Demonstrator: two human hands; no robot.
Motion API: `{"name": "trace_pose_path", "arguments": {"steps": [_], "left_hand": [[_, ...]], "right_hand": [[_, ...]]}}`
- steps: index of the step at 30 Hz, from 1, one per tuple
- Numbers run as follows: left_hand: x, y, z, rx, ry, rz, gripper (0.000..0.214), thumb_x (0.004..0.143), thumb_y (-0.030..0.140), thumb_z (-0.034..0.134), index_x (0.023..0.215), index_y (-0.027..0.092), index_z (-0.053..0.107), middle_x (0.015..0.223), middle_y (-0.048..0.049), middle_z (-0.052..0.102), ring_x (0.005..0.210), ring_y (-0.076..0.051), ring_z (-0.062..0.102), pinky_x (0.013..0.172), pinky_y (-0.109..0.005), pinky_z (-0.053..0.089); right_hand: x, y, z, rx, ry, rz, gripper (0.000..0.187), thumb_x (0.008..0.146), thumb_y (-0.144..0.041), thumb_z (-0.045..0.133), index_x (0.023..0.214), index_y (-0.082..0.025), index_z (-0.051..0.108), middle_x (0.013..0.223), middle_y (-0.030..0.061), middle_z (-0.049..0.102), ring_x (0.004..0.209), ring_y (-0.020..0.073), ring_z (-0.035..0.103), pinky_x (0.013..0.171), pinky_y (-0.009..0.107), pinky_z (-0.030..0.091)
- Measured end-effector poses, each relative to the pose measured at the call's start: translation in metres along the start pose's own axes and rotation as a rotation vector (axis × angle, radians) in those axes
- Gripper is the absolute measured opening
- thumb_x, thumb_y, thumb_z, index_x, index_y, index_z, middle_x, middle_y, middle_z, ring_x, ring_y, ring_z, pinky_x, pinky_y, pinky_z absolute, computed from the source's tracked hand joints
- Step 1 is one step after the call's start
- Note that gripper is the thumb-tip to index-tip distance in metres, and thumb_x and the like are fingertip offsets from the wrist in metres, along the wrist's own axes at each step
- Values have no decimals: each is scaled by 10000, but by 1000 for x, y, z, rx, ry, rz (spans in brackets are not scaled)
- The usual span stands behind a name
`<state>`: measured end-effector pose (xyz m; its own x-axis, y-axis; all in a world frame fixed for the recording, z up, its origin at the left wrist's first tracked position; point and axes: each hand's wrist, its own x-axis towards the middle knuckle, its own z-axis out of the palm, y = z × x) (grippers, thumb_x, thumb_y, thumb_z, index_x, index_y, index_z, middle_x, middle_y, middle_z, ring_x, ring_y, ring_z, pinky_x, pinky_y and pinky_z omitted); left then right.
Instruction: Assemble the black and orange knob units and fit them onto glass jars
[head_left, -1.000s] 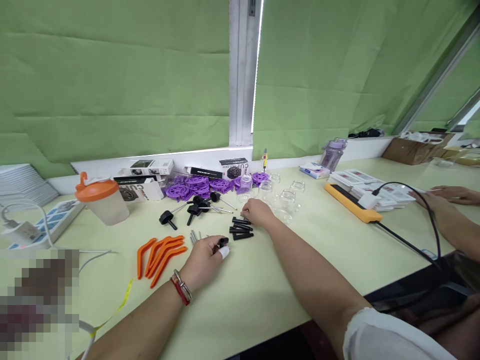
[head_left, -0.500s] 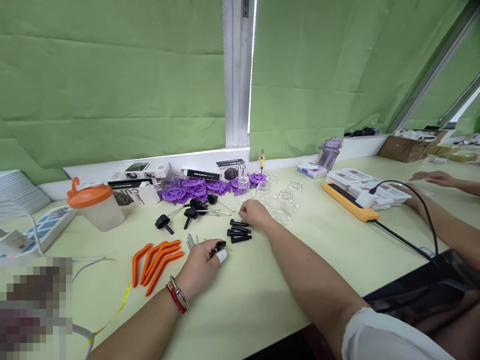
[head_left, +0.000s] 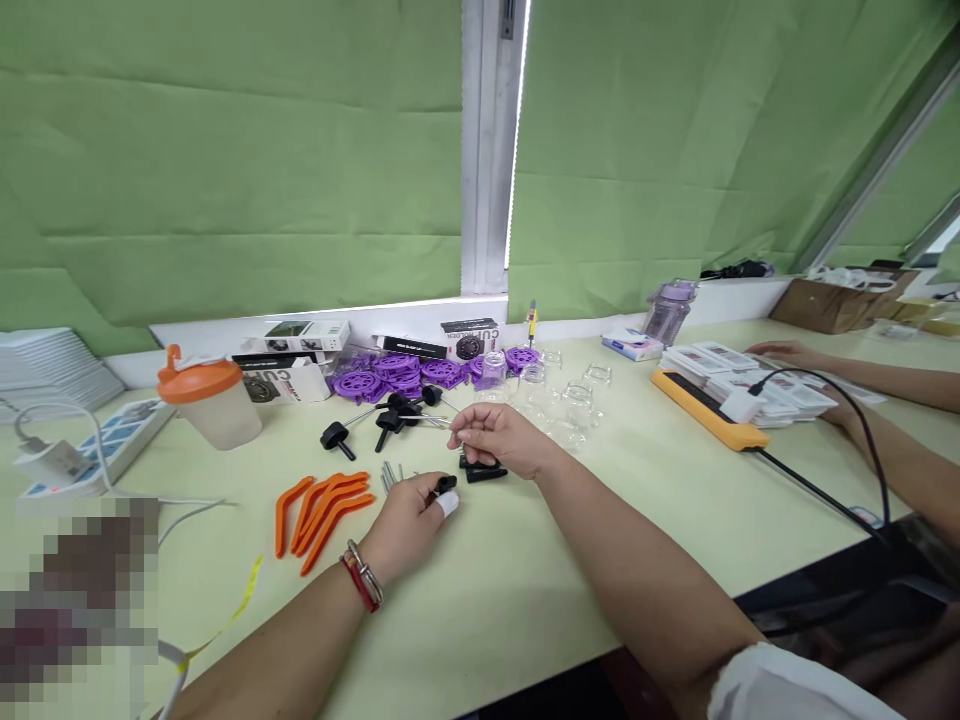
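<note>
My left hand (head_left: 411,520) is closed around a small black plastic tube piece (head_left: 446,484), whose open end shows by the white-wrapped thumb. Just above it, my right hand (head_left: 495,440) is pinched; something tiny and thin may be between its fingertips, too small to name. Beneath the right hand lie several black plastic tubes (head_left: 487,475), partly hidden by it. Short metal pins (head_left: 388,478) rest beside the left hand. Orange bent levers (head_left: 319,515) lie to its left. Black round-headed pieces with metal rods (head_left: 388,425) are behind the hands.
Purple wheel-shaped parts (head_left: 401,372) and printed boxes (head_left: 292,378) line the back. Clear jars (head_left: 577,395) stand right of them. An orange-lidded cup (head_left: 210,400) and power strip (head_left: 105,455) are left. At right, a co-worker's arms reach past card stacks (head_left: 750,385) and a yellow power strip (head_left: 709,412).
My right hand has moved left and toward me, from behind the black tubes to above them, close to my left hand. The left hand keeps its black piece. The view shifts slightly.
</note>
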<state>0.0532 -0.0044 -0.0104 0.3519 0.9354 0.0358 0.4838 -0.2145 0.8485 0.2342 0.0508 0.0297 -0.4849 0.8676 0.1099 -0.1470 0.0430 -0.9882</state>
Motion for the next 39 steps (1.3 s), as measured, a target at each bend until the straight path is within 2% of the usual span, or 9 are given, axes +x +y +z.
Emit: {"name": "trace_pose_path", "arguments": {"steps": [7, 13, 19, 22, 26, 31, 35, 37, 39], "left_hand": [[-2, 8, 0, -2, 7, -44, 244, 802, 396, 492, 700, 175, 513, 561, 30, 500, 526, -119, 427, 530, -244, 323], [-1, 3, 0, -26, 4, -43, 235, 804, 404, 482, 756, 179, 533, 576, 30, 510, 530, -124, 444, 531, -243, 336], [0, 3, 1, -3, 32, -64, 256, 793, 401, 499, 666, 179, 497, 561, 27, 505, 508, -114, 423, 517, -240, 327], [0, 2, 0, 3, 30, -63, 246, 798, 391, 498, 704, 167, 534, 563, 25, 513, 520, -120, 445, 521, -243, 333], [0, 0, 0, -36, 6, -58, 254, 800, 393, 500, 762, 152, 570, 564, 26, 509, 524, -125, 457, 515, -245, 335], [-1, 2, 0, -33, 13, -23, 198, 768, 336, 511, 770, 151, 582, 568, 39, 470, 510, -105, 411, 501, -232, 323], [-4, 5, -19, 155, 29, 41, 167, 704, 274, 549, 778, 146, 628, 605, 12, 519, 539, -120, 447, 507, -245, 345], [-3, 3, -39, 211, 116, 53, 284, 704, 283, 555, 934, 146, 651, 674, -13, 585, 574, -142, 506, 540, -264, 399], [0, -4, -61, 287, 273, 31, 302, 719, 293, 530, 953, 150, 656, 771, -43, 640, 610, -157, 546, 579, -282, 436]], "right_hand": [[1, 8, 6, -61, -28, -12, 266, 693, -327, 735, 812, -141, 587, 803, 65, 705, 539, 72, 576, 422, 157, 345], [0, 13, 10, -162, -107, -65, 173, 726, -268, 699, 803, -136, 617, 814, 44, 694, 578, 76, 588, 586, 222, 472], [-2, 10, 10, -437, -161, -130, 68, 739, -187, 646, 789, -150, 674, 810, 38, 683, 737, 128, 611, 682, 254, 484], [-3, 6, 8, -558, -230, -179, 55, 725, -142, 644, 750, -156, 690, 880, 43, 683, 813, 139, 609, 747, 261, 473], [-4, 5, 5, -668, -289, -153, 125, 691, -176, 702, 815, -166, 713, 895, 29, 672, 724, 113, 575, 684, 235, 456], [-5, 6, 7, -680, -222, -109, 114, 698, -157, 672, 803, -162, 718, 796, 15, 666, 721, 116, 588, 665, 220, 453], [-4, 7, 10, -610, -156, -18, 96, 695, -173, 671, 783, -165, 710, 710, 2, 654, 629, 107, 571, 582, 210, 441], [-3, 14, 17, -528, -126, 86, 93, 689, -183, 677, 777, -161, 695, 632, -11, 626, 569, 107, 562, 541, 212, 440], [-1, 25, 29, -434, -125, 182, 87, 680, -179, 684, 762, -150, 677, 577, -19, 599, 537, 115, 565, 523, 221, 447]]}}
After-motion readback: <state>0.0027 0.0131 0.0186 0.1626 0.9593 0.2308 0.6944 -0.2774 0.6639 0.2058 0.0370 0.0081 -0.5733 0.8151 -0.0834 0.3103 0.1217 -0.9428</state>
